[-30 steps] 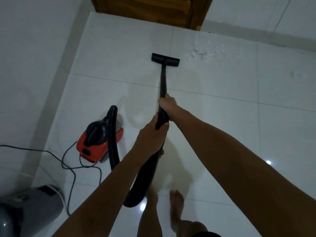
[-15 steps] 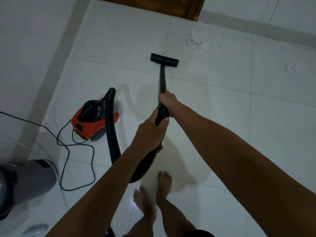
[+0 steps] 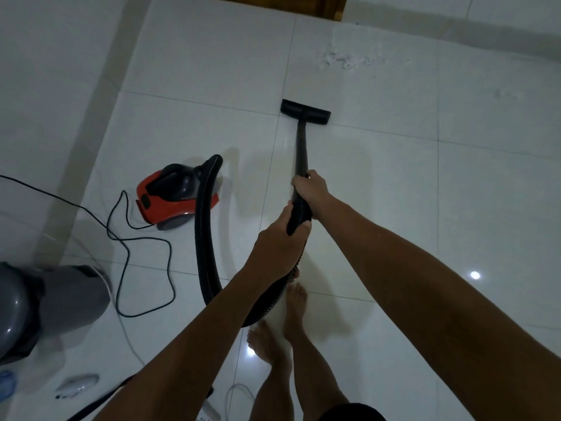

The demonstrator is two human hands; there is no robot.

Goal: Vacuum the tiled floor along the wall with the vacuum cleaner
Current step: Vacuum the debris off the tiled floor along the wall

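— vacuum's black floor nozzle (image 3: 305, 112)?
— on the glossy white tiled floor (image 3: 394, 177), ahead of both hands; right hand (image 3: 311, 189) fingers wrap the wand, left hand (image 3: 277, 247) clasps the ribbed black hose (image 3: 205, 238).

The tiled floor (image 3: 394, 183) is showing a glossy, smooth, glazed finish, reflecting ceiling lights. The vacuum cleaner body (image 3: 170, 197) is presenting shiny red and black moulded plastic. Its hose (image 3: 204, 238) is appearing as ribbed black plastic, and the wand (image 3: 301, 147) as smooth and matt. The door frame (image 3: 331, 7) is looking like varnished wood. The bin (image 3: 69, 296) is showing smooth grey plastic.
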